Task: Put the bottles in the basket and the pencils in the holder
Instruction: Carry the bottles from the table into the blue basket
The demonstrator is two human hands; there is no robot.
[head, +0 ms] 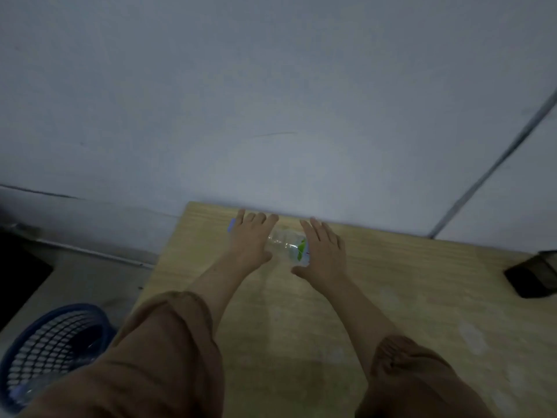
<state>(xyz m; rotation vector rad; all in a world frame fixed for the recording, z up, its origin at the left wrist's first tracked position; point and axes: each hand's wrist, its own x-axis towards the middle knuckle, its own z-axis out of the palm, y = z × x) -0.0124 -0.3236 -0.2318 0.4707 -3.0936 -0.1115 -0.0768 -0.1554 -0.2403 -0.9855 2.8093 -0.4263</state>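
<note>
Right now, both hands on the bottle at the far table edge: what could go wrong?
1. The clear bottle lies on its side at the far edge of the table, under open hands: left hand, right hand. It could roll off before it is gripped.
2. The blue basket sits low beside the table's left edge, so a toss may miss.
3. The image is dim and blurred; the grip is unclear.

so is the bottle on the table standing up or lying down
Lying down. The clear bottle rests on its side on the wooden table, blue cap pointing left, between the left hand and right hand.
</note>
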